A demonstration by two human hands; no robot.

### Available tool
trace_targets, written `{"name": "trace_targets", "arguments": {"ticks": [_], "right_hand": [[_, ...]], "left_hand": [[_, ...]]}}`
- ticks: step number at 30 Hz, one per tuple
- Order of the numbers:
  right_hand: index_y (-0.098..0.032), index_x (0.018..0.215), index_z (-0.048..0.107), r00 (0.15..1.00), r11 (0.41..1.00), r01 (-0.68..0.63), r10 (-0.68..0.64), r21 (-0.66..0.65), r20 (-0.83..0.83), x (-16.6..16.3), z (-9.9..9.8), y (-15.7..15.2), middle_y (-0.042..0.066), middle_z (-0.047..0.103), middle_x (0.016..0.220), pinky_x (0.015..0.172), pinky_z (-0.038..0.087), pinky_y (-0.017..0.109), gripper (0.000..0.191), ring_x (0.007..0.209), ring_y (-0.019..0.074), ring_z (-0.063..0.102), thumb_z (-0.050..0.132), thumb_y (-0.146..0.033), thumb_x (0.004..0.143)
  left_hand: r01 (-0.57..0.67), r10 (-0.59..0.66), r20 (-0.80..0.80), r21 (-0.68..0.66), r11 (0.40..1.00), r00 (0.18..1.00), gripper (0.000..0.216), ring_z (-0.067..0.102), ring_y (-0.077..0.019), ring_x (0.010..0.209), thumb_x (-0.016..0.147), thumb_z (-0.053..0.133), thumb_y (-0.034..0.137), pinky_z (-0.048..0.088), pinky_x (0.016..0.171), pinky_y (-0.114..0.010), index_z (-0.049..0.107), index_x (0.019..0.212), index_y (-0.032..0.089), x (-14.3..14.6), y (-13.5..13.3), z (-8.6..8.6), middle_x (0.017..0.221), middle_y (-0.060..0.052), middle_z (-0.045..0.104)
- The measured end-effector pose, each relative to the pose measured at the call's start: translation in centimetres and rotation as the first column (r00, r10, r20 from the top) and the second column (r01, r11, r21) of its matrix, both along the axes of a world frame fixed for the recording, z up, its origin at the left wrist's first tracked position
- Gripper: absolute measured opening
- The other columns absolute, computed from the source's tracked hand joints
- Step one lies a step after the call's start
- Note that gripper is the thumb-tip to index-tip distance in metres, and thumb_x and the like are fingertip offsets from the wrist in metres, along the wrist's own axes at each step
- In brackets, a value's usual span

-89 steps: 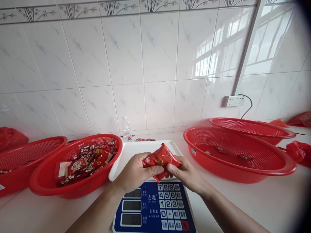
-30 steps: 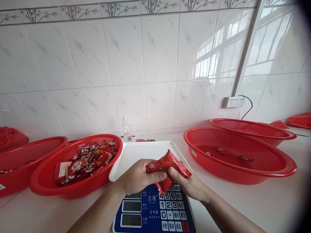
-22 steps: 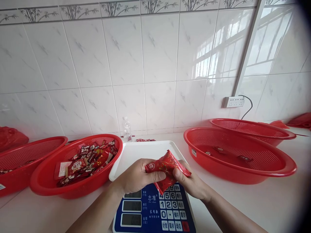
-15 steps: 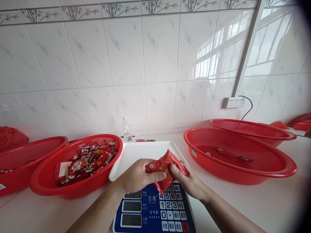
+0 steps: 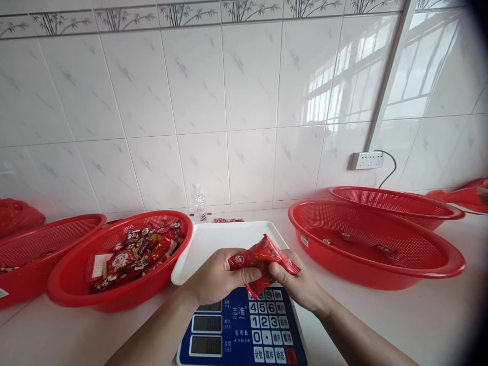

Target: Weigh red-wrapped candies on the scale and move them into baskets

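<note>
Both my hands hold one red snack packet [image 5: 259, 258] above the blue keypad of a weighing scale [image 5: 244, 330]. My left hand [image 5: 215, 277] pinches its left end with thumb and fingers closed. My right hand [image 5: 295, 282] grips its right end from below, thumb on top. Behind the packet lies the scale's white tray [image 5: 213, 241], bare. A red basket [image 5: 72, 284] left of the scale holds several red snack packets [image 5: 137, 251].
A large red basket [image 5: 381, 279] to the right holds a few small packets, with another red basket [image 5: 400, 206] behind it. A third basket [image 5: 23, 254] sits far left. A water bottle [image 5: 199, 203] stands by the tiled wall. Red bags lie at far right.
The packet has tilted and shifted slightly to the right in my hands over the scale. My right thumb now presses on top of it. At far right a red bag has moved.
</note>
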State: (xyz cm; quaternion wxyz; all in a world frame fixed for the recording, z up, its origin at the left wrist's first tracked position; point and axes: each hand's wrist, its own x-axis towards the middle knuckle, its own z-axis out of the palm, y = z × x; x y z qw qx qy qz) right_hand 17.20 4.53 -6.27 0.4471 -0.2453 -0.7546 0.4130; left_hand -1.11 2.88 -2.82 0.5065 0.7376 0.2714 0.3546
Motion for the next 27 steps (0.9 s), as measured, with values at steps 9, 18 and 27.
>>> {"name": "trace_targets", "arguments": {"ticks": [9,18,27], "right_hand": [[-0.019,0.080,0.052,0.995,0.981,-0.094,0.088,0.172,0.040,-1.02,0.31,-0.33,0.000,0.053,0.074,0.064,0.047,0.026,0.024,0.068,0.0134,0.051,0.049,-0.041,0.090],[-0.018,0.083,0.054,0.997,0.993,-0.037,0.030,0.108,0.069,-0.43,0.34,-0.32,0.002,0.054,0.075,0.065,0.047,0.028,0.031,0.070,0.0146,0.051,0.050,-0.049,0.087],[-0.018,0.089,0.058,0.998,0.993,-0.020,0.013,0.114,0.059,-0.22,-0.33,0.32,0.003,0.059,0.079,0.068,0.050,0.029,0.032,0.072,0.0145,0.056,0.048,-0.049,0.089]], "left_hand": [[-0.086,0.086,0.094,0.005,0.996,0.992,0.029,0.057,-0.0181,0.082,0.082,0.062,0.041,0.045,0.077,-0.032,0.063,0.087,0.013,0.39,0.19,-0.51,0.082,-0.005,0.062],[-0.198,0.195,0.050,0.047,0.979,0.979,0.028,0.050,-0.0132,0.072,0.082,0.060,0.042,0.042,0.069,-0.028,0.058,0.083,0.014,-0.16,0.39,-0.19,0.075,-0.002,0.055],[-0.185,0.189,-0.035,0.084,0.979,0.981,0.032,0.048,-0.0120,0.068,0.085,0.056,0.046,0.041,0.065,-0.026,0.056,0.079,0.014,0.12,0.27,-0.57,0.072,0.000,0.052]]}}
